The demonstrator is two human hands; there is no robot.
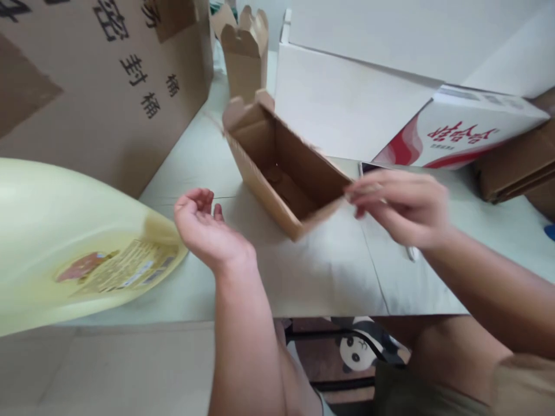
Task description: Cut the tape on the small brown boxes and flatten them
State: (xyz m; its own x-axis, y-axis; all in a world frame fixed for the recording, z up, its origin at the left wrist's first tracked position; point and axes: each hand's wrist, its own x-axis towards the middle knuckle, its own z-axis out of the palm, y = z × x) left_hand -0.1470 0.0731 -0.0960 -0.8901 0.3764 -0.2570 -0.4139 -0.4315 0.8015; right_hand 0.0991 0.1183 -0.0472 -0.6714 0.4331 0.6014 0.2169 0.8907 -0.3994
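Observation:
A small brown cardboard box (277, 167) lies tilted on the pale table (312, 277), its open mouth facing me. My right hand (399, 205) pinches the box's near right edge, fingers pressed together. My left hand (208, 228) hovers palm-up just left of the box, fingers loosely curled and apart, holding nothing. A second small brown box (245, 52) stands upright behind the first, its flaps open.
A big brown carton with black characters (99, 75) fills the upper left. A pale yellow plastic bag with a label (73, 248) lies at the left. White boxes (347, 98) and a red-and-white carton (459, 133) stand behind. Dark flat cardboard (515, 167) lies at the right.

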